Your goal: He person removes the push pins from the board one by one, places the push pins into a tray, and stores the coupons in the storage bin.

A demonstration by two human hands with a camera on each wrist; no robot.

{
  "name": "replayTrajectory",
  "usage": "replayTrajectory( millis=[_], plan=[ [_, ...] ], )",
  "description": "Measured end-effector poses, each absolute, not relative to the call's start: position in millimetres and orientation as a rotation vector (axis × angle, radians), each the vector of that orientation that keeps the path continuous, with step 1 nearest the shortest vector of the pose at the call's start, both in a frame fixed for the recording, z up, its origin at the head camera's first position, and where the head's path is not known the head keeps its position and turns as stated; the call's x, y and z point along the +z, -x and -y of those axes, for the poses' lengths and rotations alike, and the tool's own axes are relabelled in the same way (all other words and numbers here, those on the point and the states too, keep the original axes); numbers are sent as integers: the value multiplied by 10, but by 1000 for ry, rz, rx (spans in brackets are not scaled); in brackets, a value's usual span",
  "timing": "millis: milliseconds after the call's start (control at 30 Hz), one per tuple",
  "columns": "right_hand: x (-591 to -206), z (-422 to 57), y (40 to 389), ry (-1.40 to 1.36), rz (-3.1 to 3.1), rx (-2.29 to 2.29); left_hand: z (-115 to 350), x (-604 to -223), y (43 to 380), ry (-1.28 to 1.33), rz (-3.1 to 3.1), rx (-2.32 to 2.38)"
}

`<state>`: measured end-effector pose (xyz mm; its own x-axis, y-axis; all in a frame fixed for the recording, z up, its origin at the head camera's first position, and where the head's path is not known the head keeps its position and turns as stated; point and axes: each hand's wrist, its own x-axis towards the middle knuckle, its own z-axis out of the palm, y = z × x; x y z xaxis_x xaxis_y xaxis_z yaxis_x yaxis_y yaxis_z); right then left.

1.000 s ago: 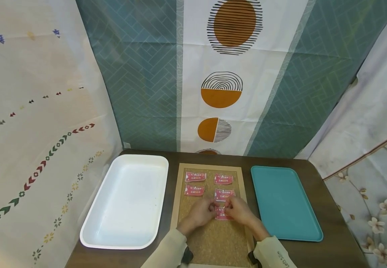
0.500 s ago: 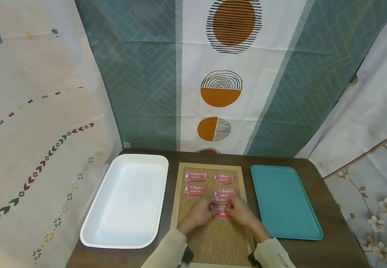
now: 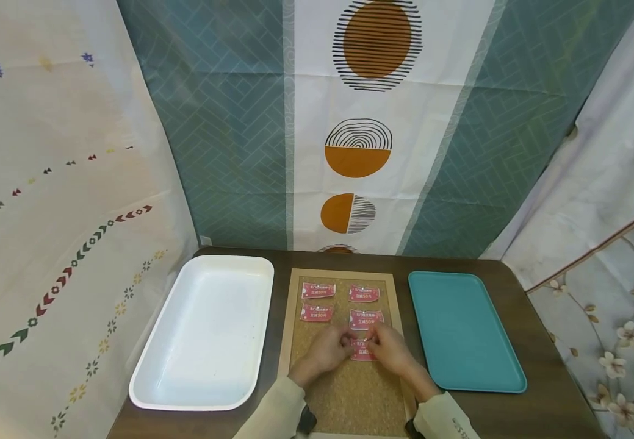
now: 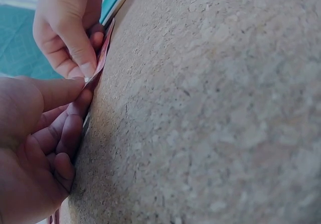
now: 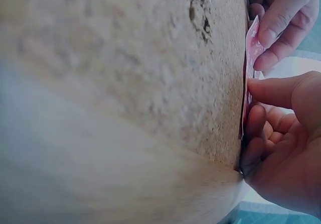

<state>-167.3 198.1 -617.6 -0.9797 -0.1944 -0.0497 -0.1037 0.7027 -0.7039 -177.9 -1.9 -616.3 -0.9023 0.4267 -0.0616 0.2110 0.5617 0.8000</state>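
Red paper coupon (image 3: 359,351) with pale print, lowest on the cork board (image 3: 349,399), one corner off it

Five coupons (image 3: 366,319), one corkboard (image 3: 357,396), two trays (image 3: 201,329)

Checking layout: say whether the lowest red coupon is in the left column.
No, on the corkboard, the lowest coupon is in the right column.

- Left arm (image 3: 275,407): pale-sleeved, slanted between 1 and 2 o'clock.
- Right arm (image 3: 444,416): likewise sleeved, slanted between 10 and 11 o'clock.
- Left hand (image 3: 327,349): at the right one's 9 o'clock, thumb and forefinger pinched, other fingers curled.
- Right hand (image 3: 390,349): pinched too, lower fingers curled beneath its thumb (image 5: 273,91).
- Both hands: thumb tips just beside each other.
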Motion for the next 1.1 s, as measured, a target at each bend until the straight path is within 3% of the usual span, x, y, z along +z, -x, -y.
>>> replayTrajectory(
  millis=[1100],
  plan=[
    [-6146, -2047, 1678, 324, -2697, -1274, 33, -6180, 1753, -527, -2546, 1292]
  ],
)
